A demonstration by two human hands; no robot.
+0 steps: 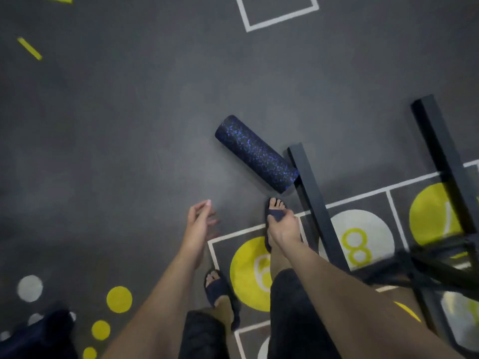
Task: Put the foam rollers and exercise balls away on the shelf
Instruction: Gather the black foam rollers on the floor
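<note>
Foam roller (255, 154) lies on the floor (116, 151), its long axis slanting from far left to near right; its near end sits just beside a black rack post (311, 198). Both hands hang short of it, not touching; the left hand (199, 224) shows a slack, empty grip; the right hand (282, 229) looks loose and empty too, though its fingers blur into the sandal (274, 216) beneath.

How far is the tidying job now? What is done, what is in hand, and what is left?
Done: nothing that this view shows. In hand: nothing; the left hand and right hand both reach down empty. Left: the blue-speckled foam roller lies on the floor beside the black metal frame, untouched. No exercise balls are in view.
</note>
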